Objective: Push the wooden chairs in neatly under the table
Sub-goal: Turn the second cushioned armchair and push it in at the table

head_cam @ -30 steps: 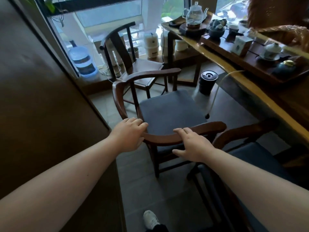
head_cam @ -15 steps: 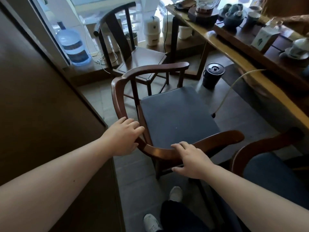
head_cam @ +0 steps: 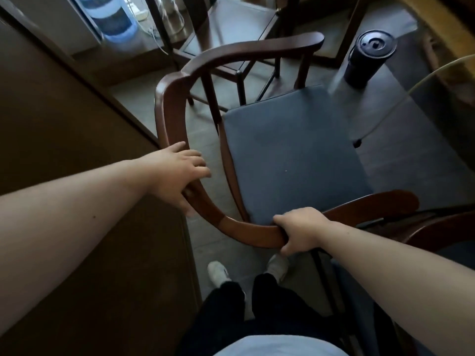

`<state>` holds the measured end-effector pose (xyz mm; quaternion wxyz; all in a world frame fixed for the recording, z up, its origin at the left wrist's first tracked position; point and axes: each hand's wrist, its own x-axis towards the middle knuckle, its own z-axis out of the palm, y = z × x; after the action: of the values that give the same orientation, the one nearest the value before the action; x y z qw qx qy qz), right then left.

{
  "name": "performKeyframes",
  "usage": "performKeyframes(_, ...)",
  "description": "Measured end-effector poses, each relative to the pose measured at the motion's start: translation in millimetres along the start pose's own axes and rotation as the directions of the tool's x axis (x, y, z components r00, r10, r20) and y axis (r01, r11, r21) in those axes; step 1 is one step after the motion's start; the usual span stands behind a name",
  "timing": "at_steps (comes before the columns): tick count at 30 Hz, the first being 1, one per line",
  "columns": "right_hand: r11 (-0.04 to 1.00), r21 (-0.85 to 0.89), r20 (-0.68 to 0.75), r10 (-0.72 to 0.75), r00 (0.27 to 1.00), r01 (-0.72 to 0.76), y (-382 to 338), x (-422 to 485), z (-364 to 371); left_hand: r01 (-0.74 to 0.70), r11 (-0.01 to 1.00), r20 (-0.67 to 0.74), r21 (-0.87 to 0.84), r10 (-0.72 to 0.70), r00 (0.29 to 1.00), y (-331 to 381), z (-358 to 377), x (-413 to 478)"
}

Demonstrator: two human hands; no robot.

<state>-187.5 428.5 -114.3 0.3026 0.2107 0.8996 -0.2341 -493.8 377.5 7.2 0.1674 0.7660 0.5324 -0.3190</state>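
Wooden chair (head_cam: 246,129) with a curved horseshoe rail and a blue-grey seat cushion (head_cam: 293,150) stands directly ahead of both hands, its seat facing away from the person. Left hand (head_cam: 177,173) lies on the left bend of the rail, fingers spread over the top and thumb tucked beneath, a loose grasp. Right hand (head_cam: 300,229) is closed firmly round the rear of the rail, fingers curled over and thumb under. Containers: a dark lidded cylindrical bin (head_cam: 367,60) stands on the floor well beyond the right hand, just past the cushion's far corner; its lid is on, so the contents cannot be told. A large water bottle (head_cam: 113,19) stands far beyond the left hand, cut off by the top edge; its fill level is not clear. A pale hose (head_cam: 401,91) runs down to the floor beside the bin, its upper end out of view. A second chair (head_cam: 231,29) beyond the first is cut off at the top. A third chair's arm (head_cam: 437,232) shows just right of the right hand, mostly hidden by the forearm. The table edge (head_cam: 442,24) is blurred at upper right. A brown panel (head_cam: 64,140) fills the space under the left forearm.
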Motion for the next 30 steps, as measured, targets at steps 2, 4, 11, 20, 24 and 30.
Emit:
performKeyframes(2,0.999,-0.038,-0.004,-0.023,1.0,0.023,2.7,3.5,-2.2,-0.021,0.995,-0.002,0.093,0.022,1.0,-5.6,7.9,6.2)
performKeyframes(4,0.998,-0.037,0.018,-0.044,0.999,0.044,5.7,5.7,-4.2,-0.044,0.985,-0.033,0.169,0.05,0.998,-8.2,14.1,8.4)
performKeyframes(11,0.996,-0.09,0.12,0.022,0.993,-0.012,30.2,-21.9,-4.7,-0.131,0.977,-0.077,0.168,0.146,0.986,24.5,8.1,14.6)
performKeyframes(20,0.987,-0.062,0.246,0.156,0.956,-0.145,89.3,-81.9,3.9,-0.375,0.927,-0.123,0.029,0.376,0.919,72.9,-25.8,40.8)
performKeyframes(24,0.978,-0.027,0.269,0.208,0.94,-0.209,81.3,-86.4,-3.2,-0.374,0.927,-0.126,0.008,0.372,0.92,56.0,-46.7,44.6)
performKeyframes(30,0.931,0.297,0.088,0.197,0.976,-0.215,28.2,-87.7,-4.4,-0.462,0.885,-0.127,0.061,0.466,0.875,-4.1,-56.0,51.8)
